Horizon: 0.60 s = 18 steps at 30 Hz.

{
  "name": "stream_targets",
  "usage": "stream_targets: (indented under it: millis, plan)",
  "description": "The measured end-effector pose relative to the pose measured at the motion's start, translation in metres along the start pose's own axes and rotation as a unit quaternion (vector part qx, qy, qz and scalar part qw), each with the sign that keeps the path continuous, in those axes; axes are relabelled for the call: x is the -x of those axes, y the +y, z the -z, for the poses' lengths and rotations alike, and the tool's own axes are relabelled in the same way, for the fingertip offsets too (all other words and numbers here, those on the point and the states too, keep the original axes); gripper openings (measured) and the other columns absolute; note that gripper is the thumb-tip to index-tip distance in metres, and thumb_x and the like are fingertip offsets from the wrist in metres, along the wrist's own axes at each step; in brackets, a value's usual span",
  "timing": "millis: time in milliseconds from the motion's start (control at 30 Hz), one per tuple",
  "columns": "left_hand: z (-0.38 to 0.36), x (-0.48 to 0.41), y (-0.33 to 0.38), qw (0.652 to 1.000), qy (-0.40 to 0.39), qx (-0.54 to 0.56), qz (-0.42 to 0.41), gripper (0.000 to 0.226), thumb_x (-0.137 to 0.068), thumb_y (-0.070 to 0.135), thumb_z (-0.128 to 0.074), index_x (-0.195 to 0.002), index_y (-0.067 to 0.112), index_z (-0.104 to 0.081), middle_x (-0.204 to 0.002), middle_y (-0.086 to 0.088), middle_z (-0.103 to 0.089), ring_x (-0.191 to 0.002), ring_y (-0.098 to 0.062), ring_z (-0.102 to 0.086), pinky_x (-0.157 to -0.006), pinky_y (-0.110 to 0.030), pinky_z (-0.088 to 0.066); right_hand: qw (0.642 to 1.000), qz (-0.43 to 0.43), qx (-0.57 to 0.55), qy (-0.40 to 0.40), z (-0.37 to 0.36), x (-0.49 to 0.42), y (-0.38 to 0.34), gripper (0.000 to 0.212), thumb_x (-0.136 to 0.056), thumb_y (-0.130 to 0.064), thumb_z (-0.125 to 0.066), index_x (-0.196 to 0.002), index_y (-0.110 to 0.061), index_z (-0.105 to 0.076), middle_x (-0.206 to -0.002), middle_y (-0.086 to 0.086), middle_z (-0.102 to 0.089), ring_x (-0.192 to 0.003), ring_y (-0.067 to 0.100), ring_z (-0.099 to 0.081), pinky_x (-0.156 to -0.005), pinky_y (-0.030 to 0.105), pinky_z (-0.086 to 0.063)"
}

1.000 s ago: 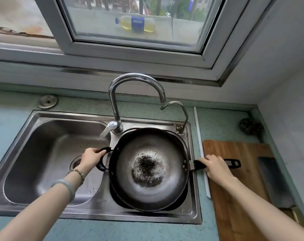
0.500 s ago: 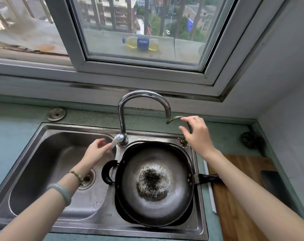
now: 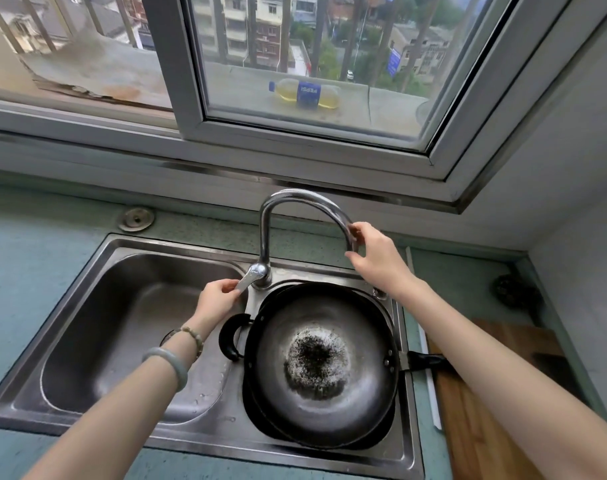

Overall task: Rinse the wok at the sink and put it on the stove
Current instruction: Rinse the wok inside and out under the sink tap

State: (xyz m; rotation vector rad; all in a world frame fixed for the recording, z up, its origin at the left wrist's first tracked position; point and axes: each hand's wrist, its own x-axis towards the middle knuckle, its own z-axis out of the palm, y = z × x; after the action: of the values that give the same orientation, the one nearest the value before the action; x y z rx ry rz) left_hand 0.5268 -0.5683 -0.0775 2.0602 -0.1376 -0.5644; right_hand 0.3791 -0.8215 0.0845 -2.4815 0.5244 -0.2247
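A dark wok (image 3: 324,393) with a burnt patch in its middle rests in the right basin of the steel double sink (image 3: 97,268), its loop handle to the left and its long handle to the right. Nobody holds it. My left hand (image 3: 216,298) pinches the faucet lever at the base of the tall curved faucet (image 3: 265,233). My right hand (image 3: 376,256) grips the spout end of that faucet, above the wok's far rim. No water is visible.
The left basin (image 3: 122,334) holds nothing but its drain. A wooden cutting board (image 3: 482,427) lies on the counter to the right, with a dark scrubber (image 3: 511,289) behind it. A drinks bottle (image 3: 305,94) lies outside the window.
Both hands left the wok's handles. The left hand went to the faucet lever and closed on it. The right hand moved from the small tap to the big spout's end.
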Motion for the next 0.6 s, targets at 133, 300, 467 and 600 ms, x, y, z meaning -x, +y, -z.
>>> stream_targets:
  millis: [133, 300, 467, 600]
  plan:
    - [-0.003, 0.001, 0.001, 0.999, -0.015, 0.038, 0.029, 0.029, -0.088, -0.003, -0.056, -0.116, -0.004, -0.065, -0.093, -0.009, -0.067, -0.073, -0.013, -0.061, -0.063, -0.012, -0.052, 0.999, 0.023, -0.025, -0.016, -0.008, 0.028, -0.013, 0.036, -0.080, -0.006, -0.068, -0.114, -0.009, -0.055, -0.109, 0.007, -0.064, -0.103, 0.021, -0.060, -0.095, 0.030, -0.045]
    - [-0.004, 0.003, 0.012, 0.970, -0.040, 0.209, 0.119, 0.023, -0.093, -0.009, -0.047, -0.113, -0.007, -0.055, -0.080, -0.013, -0.061, -0.061, -0.014, -0.066, -0.056, -0.017, -0.055, 0.997, 0.041, -0.054, -0.045, -0.025, 0.044, -0.032, 0.028, -0.082, -0.008, -0.067, -0.106, -0.008, -0.052, -0.098, 0.004, -0.065, -0.093, 0.020, -0.063, -0.088, 0.039, -0.051]
    - [-0.002, 0.005, 0.013, 0.946, -0.045, 0.293, 0.134, 0.022, -0.092, -0.001, -0.057, -0.110, -0.013, -0.056, -0.080, -0.019, -0.062, -0.059, -0.016, -0.069, -0.054, -0.018, -0.057, 0.997, 0.031, -0.051, -0.045, -0.030, 0.048, -0.035, 0.027, -0.084, -0.007, -0.064, -0.103, -0.008, -0.045, -0.090, 0.010, -0.068, -0.084, 0.030, -0.065, -0.080, 0.050, -0.051]
    - [-0.007, 0.002, 0.013, 0.946, -0.019, 0.290, 0.142, 0.021, -0.091, 0.000, -0.058, -0.106, -0.014, -0.058, -0.076, -0.020, -0.061, -0.045, -0.008, -0.066, -0.048, -0.016, -0.055, 0.998, 0.029, -0.046, -0.042, -0.028, 0.049, -0.035, 0.026, -0.084, -0.004, -0.063, -0.101, -0.006, -0.044, -0.090, 0.012, -0.068, -0.083, 0.032, -0.064, -0.079, 0.050, -0.050]
